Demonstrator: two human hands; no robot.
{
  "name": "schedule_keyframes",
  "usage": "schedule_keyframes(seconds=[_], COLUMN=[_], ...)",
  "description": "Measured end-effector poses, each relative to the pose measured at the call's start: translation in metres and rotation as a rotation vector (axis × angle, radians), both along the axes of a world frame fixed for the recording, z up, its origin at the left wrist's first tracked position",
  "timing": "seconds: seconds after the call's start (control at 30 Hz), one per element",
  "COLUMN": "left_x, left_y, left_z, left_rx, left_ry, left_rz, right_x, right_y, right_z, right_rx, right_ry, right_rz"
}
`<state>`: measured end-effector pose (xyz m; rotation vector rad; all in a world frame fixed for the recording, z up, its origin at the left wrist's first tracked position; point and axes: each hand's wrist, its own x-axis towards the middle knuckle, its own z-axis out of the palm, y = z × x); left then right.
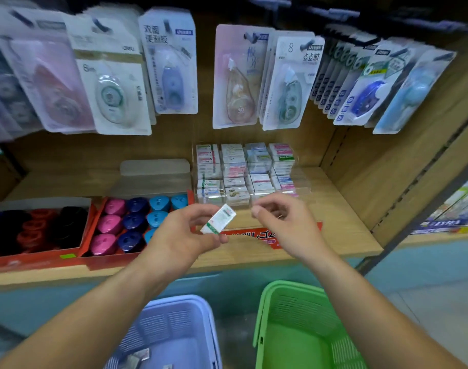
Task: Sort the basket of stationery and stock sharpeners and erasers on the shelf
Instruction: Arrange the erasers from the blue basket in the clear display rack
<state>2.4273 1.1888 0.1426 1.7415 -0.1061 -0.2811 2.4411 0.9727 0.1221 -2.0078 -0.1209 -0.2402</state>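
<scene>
My left hand (184, 235) pinches a small white eraser with a green-edged sleeve (219, 219) in front of the shelf. To its right, my right hand (283, 222) hovers with loosely curled fingers and holds nothing that I can see. Just behind both hands stands a clear display box of stacked erasers (244, 171). Red trays of sharpeners (137, 222) in pink, dark blue and light blue sit at the left on the wooden shelf (347, 235). Below, a blue basket (174, 331) holds a few small packs, and a green basket (302, 326) looks empty.
Carded correction tapes (174, 67) hang on hooks above the shelf. Another red tray with black and red sharpeners (38, 230) sits at the far left. A wooden side wall (403, 155) closes the shelf on the right, with more goods (456, 214) beyond it.
</scene>
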Motion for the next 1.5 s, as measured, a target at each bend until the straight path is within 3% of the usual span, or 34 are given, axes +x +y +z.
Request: schedule_keyframes(seconds=[0.13,0.33,0.6,0.9,1.0,1.23,1.5], left_x=[-0.018,-0.033,-0.039,-0.035,-0.031,-0.017,0.009], left_y=[0.009,0.025,0.031,0.026,0.025,0.027,0.048], left_z=[0.011,0.020,0.020,0.014,0.006,-0.010,-0.015], left_rx=[0.034,-0.072,-0.066,-0.004,0.095,0.485,0.700], left_ry=[-0.070,-0.072,-0.150,-0.148,-0.160,-0.285,-0.311], left_rz=[-0.055,0.090,0.151,0.148,0.126,0.024,0.051], right_x=[-0.028,-0.043,-0.049,-0.047,-0.048,-0.030,0.071], right_y=[0.039,0.056,0.060,0.055,0.052,0.034,0.033], right_z=[0.013,0.020,0.020,0.010,0.000,-0.018,-0.006], right_rx=[0.235,0.293,0.532,0.559,0.561,0.372,-0.112], right_ry=[0.096,0.104,0.118,0.157,0.208,0.232,-0.028], right_rz=[0.155,0.151,0.211,0.154,0.128,0.071,-0.075])
